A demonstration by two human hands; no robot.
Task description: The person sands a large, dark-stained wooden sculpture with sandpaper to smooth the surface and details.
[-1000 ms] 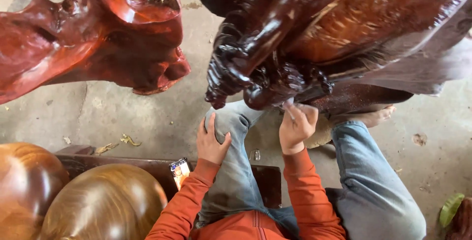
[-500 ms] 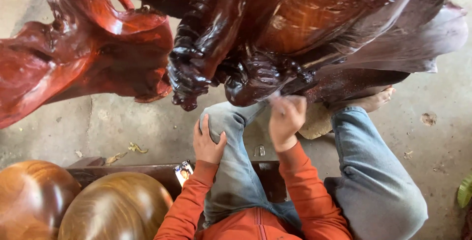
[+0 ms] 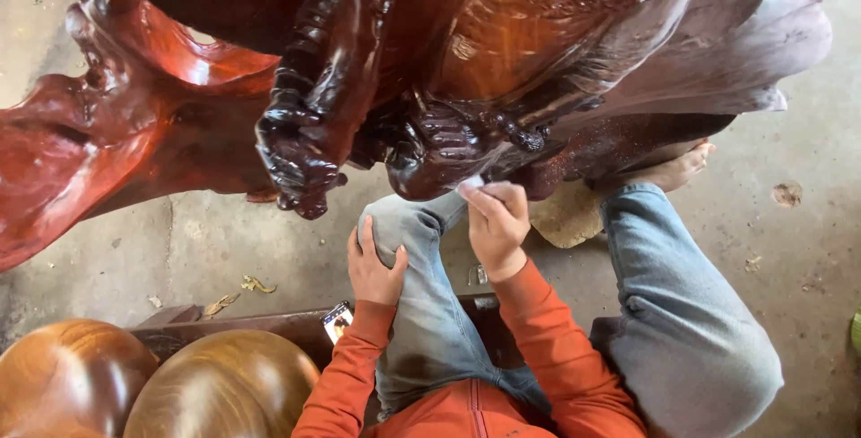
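While the right hand point(image 3: 498, 223) pinches a small white cloth point(image 3: 471, 185) in its fingers against the glossy dark-red carved wooden sculpture point(image 3: 466, 88), the left hand point(image 3: 372, 263) rests open on a jeans-clad knee point(image 3: 404, 223); two polished brown wooden spheres point(image 3: 224, 389) nearby.

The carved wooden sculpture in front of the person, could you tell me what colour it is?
The carved wooden sculpture is a glossy dark reddish brown, seen best in the head view.

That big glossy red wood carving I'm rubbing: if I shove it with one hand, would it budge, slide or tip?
Probably not budge: the carving looks like thick solid wood, far wider than the seated person. Its glossy lacquer would likely feel slick under the right hand, which presses a small pale pad to it. The base is out of view, so tipping is hard to judge.
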